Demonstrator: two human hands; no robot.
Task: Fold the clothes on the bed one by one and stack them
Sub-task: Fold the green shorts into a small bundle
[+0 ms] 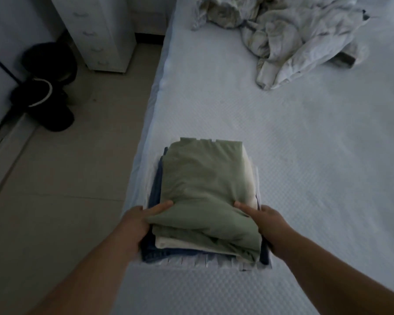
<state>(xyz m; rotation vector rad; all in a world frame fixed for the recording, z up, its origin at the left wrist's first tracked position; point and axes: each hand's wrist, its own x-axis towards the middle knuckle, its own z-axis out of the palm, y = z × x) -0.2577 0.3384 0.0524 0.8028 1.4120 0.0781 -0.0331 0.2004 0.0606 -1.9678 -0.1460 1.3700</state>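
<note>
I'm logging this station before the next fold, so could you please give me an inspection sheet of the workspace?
Surface: bed, pale textured cover.
Job's things: folded green garment tops the stack of white and blue items near the bed's edge; unfolded clothes pile at the far end.
Clutter: nothing seen on the bed.
Grippers: left hand and right hand grip the green garment's near corners.
Cables: nothing seen.
Surroundings: tiled floor, white drawer unit, dark objects beside it.
</note>
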